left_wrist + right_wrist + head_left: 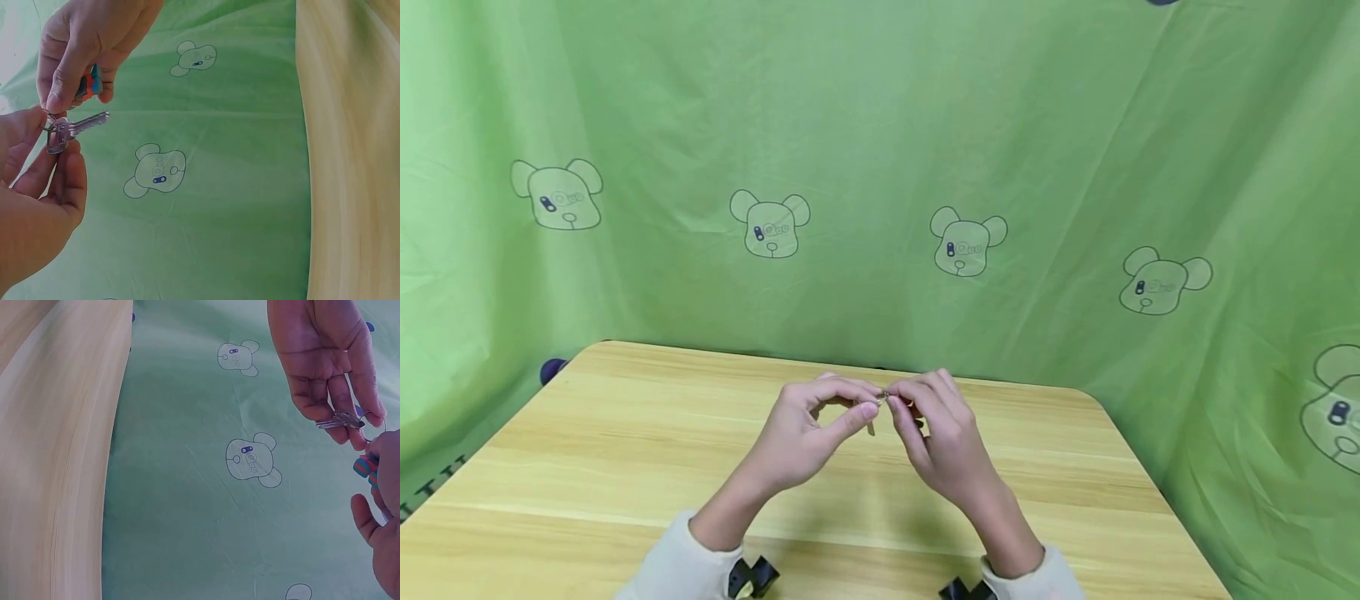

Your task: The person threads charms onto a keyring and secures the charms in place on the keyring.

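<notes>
In the head view, the left hand (808, 425) and right hand (943, 442) meet near 6 o'clock of centre, raised over the wooden table (625, 467), before a green cloth (865, 125). Both grips look narrow, fingertips nearly touching round something too small to read well from here.

In the left wrist view, a key (58, 136) sits at 9 o'clock, its blade pointing between 2 and 3 o'clock. The left hand's fingers close round its head and the ring (49, 119). From 12 o'clock the right hand reaches down, its thumb tip at the ring in a tight pinch. A red and blue charm (91, 84) lies at 1 o'clock from the key, under the right hand's fingers.

In the right wrist view, the key shows nearly edge-on toward 3 o'clock, and whether it is one or several I cannot tell. The ring loops between the two hands, with the charm at 5 o'clock from the key.

The step in hand seems to be working the ring with the fingertips; the next move likely calls for a steady left hold and fine right-hand control.
</notes>
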Tool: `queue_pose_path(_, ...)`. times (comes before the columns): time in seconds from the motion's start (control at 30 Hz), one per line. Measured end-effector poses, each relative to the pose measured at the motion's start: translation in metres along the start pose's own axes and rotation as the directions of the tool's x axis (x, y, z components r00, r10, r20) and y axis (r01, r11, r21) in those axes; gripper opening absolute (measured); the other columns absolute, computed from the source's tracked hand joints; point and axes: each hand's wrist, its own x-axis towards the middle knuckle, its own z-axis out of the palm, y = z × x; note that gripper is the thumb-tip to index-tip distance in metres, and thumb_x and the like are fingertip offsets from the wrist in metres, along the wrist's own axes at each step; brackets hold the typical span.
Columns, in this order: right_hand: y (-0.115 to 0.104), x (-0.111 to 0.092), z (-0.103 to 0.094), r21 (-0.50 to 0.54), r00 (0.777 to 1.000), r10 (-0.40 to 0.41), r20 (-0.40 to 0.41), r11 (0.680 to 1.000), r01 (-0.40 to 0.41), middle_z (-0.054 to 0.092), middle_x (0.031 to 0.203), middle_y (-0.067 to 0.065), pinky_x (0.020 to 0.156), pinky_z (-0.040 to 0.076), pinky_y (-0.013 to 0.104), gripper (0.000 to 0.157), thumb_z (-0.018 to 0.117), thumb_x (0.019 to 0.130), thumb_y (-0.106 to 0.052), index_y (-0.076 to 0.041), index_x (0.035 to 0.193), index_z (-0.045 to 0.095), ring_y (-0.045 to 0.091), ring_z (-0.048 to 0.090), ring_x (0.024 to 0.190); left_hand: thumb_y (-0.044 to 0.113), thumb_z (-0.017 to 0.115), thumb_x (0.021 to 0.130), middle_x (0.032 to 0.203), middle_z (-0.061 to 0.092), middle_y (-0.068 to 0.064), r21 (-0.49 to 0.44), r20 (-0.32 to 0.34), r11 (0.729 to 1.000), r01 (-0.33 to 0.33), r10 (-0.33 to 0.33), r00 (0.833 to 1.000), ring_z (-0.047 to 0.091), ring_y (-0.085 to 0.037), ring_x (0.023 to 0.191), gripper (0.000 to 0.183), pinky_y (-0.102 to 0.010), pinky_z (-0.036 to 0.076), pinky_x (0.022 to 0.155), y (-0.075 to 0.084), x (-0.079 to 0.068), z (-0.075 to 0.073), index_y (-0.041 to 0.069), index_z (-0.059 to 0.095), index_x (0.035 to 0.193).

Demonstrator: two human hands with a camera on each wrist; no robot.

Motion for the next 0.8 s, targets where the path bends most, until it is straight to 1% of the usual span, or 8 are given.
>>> queue_pose_path(0.07, 0.0, 0.001, 0.0, -0.006, 1.0, -0.012, -0.013, 1.0, 0.011, 0.06, 0.085, 0.005, 0.067, 0.035, 0.021, 0.017, 0.052, 0.097, -0.011, 0.001, 0.093, 0.065, 0.014, 0.048, 0.069, 0.0, 0.065, 0.088, 0.1, 0.069, -0.01, -0.024, -0.007, 1.0, 0.002, -0.002, 1.0, 0.062, -0.018, 0.097, 0.008, -0.036, 0.05, 0.089, -0.001, 0.0, 0.0, 0.003, 0.071, 0.092)
queue_pose_path(0.23, 0.0, 0.002, -0.001, -0.021, 0.998, -0.032, -0.045, 0.999, 0.031, 0.059, 0.082, 0.005, 0.064, 0.038, 0.019, 0.017, 0.052, 0.096, -0.01, 0.0, 0.09, 0.064, 0.015, 0.047, 0.066, -0.003, 0.065, 0.086, 0.094, 0.067, -0.011, -0.057, -0.044, 0.998, -0.038, 0.036, 0.998, 0.062, -0.02, 0.093, 0.008, -0.035, 0.051, 0.084, -0.006, 0.001, 0.001, 0.002, 0.071, 0.091)
queue_pose_path(0.33, -0.001, 0.004, -0.001, -0.02, 0.997, -0.042, -0.06, 0.999, 0.041, 0.059, 0.081, 0.005, 0.063, 0.038, 0.019, 0.016, 0.053, 0.096, -0.01, 0.001, 0.09, 0.064, 0.016, 0.047, 0.065, -0.005, 0.065, 0.085, 0.093, 0.067, -0.012, -0.072, -0.059, 0.996, -0.061, 0.057, 0.997, 0.062, -0.021, 0.091, 0.009, -0.037, 0.052, 0.083, -0.008, 0.002, 0.001, 0.001, 0.07, 0.09)
queue_pose_path(0.4, -0.002, 0.005, -0.001, -0.012, 0.996, -0.051, -0.072, 0.999, 0.05, 0.059, 0.081, 0.005, 0.062, 0.038, 0.019, 0.016, 0.053, 0.095, -0.009, 0.001, 0.09, 0.064, 0.016, 0.047, 0.065, -0.006, 0.065, 0.085, 0.093, 0.067, -0.013, -0.094, -0.056, 0.993, -0.076, 0.071, 0.996, 0.062, -0.023, 0.09, 0.01, -0.04, 0.052, 0.082, -0.011, 0.002, 0.001, 0.001, 0.07, 0.09)
queue_pose_path(0.63, -0.004, 0.007, -0.002, 0.017, 0.992, -0.079, -0.094, 0.997, 0.081, 0.059, 0.08, 0.006, 0.061, 0.037, 0.019, 0.016, 0.054, 0.095, -0.009, 0.002, 0.089, 0.065, 0.014, 0.047, 0.063, -0.004, 0.064, 0.086, 0.094, 0.066, -0.012, -0.193, -0.016, 0.973, -0.128, 0.127, 0.992, 0.061, -0.026, 0.092, 0.01, -0.038, 0.052, 0.084, -0.036, 0.001, -0.001, 0.001, 0.069, 0.092)
queue_pose_path(0.8, -0.004, 0.009, -0.002, 0.035, 0.991, -0.087, -0.105, 0.995, 0.091, 0.059, 0.078, 0.006, 0.062, 0.037, 0.019, 0.017, 0.054, 0.095, -0.009, 0.002, 0.087, 0.064, 0.012, 0.047, 0.062, -0.004, 0.064, 0.086, 0.095, 0.066, -0.013, -0.238, -0.005, 0.962, -0.134, 0.137, 0.991, 0.061, -0.029, 0.092, 0.009, -0.041, 0.051, 0.086, -0.039, 0.0, -0.003, 0.001, 0.069, 0.092)
